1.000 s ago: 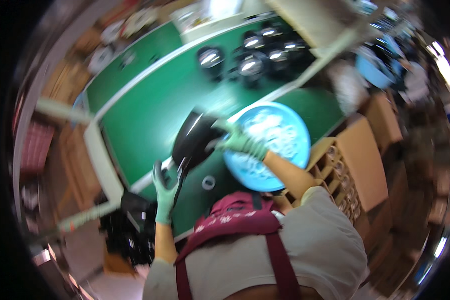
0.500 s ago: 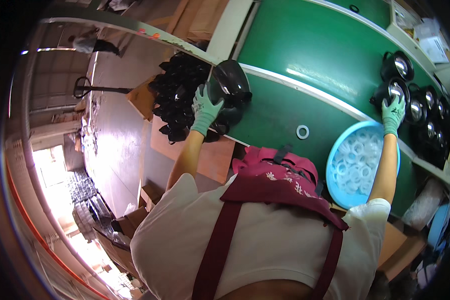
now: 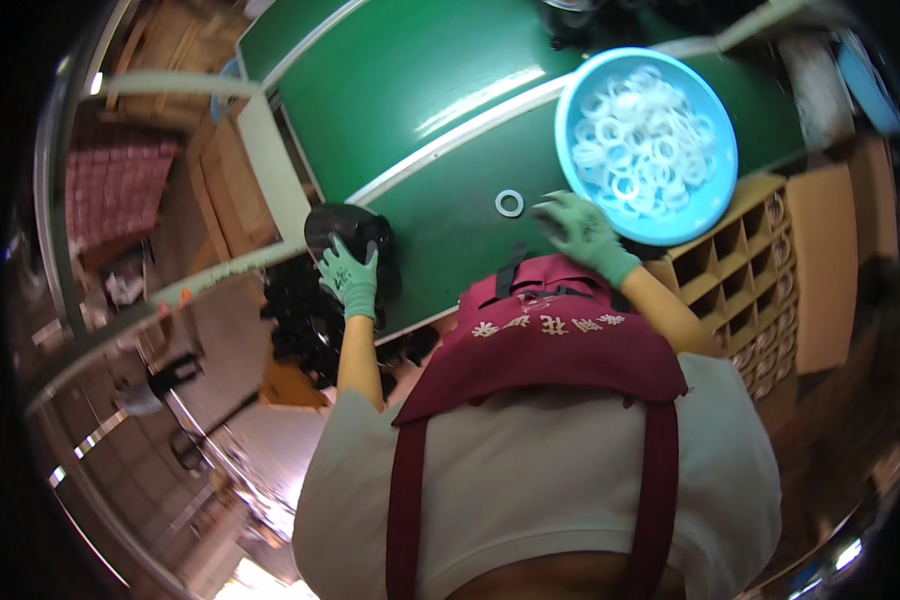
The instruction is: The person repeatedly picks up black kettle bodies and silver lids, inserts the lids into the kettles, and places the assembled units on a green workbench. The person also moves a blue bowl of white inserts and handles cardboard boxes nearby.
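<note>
Green workbench (image 3: 410,90) fills the upper frame. Left hand (image 3: 350,278), gloved, grips a black round part (image 3: 342,225) at the bench's left edge, left of centre. Right hand (image 3: 580,228), gloved, fingers curled, grip unclear, sits just below the blue basin (image 3: 710,205) of white rings. One white ring (image 3: 509,203) lies between the hands, nearer the right.

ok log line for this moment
left hand: grips black pan at table edge | right hand: beside blue basin of white rings | loose ring on green table

brown cardboard box (image 3: 832,265) far right, seemingly plain
</note>
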### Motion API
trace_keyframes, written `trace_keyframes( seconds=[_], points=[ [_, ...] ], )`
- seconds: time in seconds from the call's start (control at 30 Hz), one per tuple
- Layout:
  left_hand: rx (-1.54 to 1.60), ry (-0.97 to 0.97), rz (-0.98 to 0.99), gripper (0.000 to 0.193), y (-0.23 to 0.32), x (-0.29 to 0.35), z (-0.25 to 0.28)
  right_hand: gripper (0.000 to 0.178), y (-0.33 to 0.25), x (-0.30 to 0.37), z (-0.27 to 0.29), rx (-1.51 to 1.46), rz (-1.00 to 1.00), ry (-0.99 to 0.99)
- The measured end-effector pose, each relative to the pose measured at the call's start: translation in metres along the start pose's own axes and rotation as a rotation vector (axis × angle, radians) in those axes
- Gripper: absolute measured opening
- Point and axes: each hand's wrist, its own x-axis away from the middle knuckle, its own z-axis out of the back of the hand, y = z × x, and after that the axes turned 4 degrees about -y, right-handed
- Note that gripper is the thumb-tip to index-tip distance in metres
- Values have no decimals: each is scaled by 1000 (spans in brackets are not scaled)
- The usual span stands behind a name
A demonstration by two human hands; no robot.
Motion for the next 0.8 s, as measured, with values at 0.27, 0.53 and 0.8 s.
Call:
trace_keyframes(
  seconds=[0.27, 0.53, 0.8],
  points=[
    [8, -2, -81, 82, -2, -1, 14, 66, 40, -41, -134, 281, -412, -387],
    [278, 181, -294, 52, -17, 7, 12, 57, 41, 14, -130, -104, -614, -32],
    [560, 153, -780, 30, 117, -15, 64, 37, -16, 63, -23, -1287, -603, 461]
  ],
)
